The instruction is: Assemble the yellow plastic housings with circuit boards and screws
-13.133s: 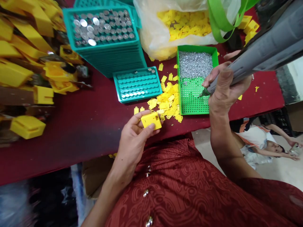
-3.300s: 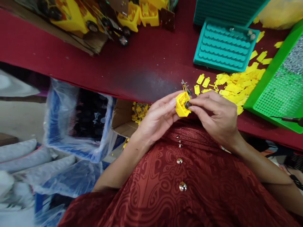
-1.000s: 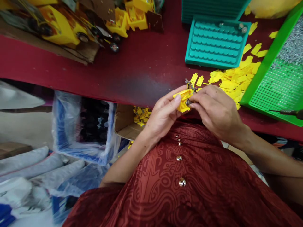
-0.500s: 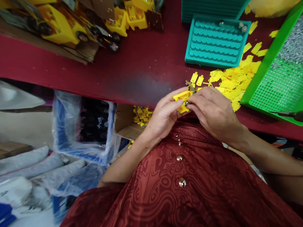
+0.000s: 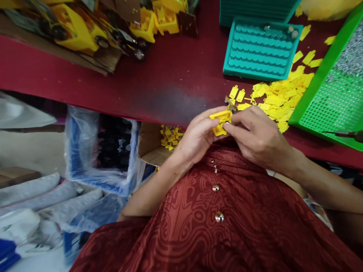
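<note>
My left hand grips a small yellow plastic housing, its hollow side facing up. Thin wires and a small circuit board stick out from its far end. With thumb and forefinger, my right hand presses a small round silver button cell against the housing's inside; fingers cover most of the cell. Just beyond the hands, flat yellow covers lie on the dark red table. A teal tray with rows of rounded slots lies farther back, a few cells at its far edge.
A pile of yellow covers spreads right of my hands, beside a green perforated basket holding many small metal pieces. Yellow toy vehicles fill a cardboard tray at back left. Below the table edge stand a cardboard box and a plastic-lined blue crate.
The button cell has moved deeper into the yellow housing under my right fingertips, and less of it shows. The whole view has shifted slightly.
</note>
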`<state>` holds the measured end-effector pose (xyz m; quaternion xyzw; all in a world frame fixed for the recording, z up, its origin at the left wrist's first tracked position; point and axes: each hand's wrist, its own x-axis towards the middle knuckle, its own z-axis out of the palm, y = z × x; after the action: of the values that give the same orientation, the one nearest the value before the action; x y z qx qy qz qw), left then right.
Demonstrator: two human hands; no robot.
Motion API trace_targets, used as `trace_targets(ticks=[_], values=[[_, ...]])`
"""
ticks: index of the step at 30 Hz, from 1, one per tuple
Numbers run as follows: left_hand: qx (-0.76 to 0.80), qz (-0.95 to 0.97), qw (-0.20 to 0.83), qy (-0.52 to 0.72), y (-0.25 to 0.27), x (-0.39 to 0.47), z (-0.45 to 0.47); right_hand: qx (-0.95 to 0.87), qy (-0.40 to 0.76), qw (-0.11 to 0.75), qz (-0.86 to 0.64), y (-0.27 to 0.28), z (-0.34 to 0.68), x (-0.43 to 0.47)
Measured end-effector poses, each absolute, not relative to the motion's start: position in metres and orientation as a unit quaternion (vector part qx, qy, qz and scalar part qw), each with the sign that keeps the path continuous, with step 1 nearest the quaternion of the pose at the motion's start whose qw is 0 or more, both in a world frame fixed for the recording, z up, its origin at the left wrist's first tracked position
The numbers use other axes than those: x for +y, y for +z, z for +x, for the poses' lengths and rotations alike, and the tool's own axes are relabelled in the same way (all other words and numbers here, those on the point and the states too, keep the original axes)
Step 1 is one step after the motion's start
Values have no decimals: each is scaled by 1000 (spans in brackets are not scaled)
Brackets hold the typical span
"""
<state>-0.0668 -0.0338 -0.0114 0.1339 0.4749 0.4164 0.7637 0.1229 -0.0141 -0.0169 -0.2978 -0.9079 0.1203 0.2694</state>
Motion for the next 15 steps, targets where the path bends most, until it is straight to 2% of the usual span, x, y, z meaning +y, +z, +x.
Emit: trace_targets(ticks=[4,6,12,15], values=[[480,126,762,417,-8,-26,-64,-858,209,366,-293,-22,132,-11],[479,126,764,413,-5,-23,-62,-841,207,386,-317,-25,134,-11],[484,145,760,408,-2,-26,-60,-846,124,397,-333,-31,127,-13],[482,176,746,424,-5,-32,-60,-860,104,356,-350,-28,123,-13]])
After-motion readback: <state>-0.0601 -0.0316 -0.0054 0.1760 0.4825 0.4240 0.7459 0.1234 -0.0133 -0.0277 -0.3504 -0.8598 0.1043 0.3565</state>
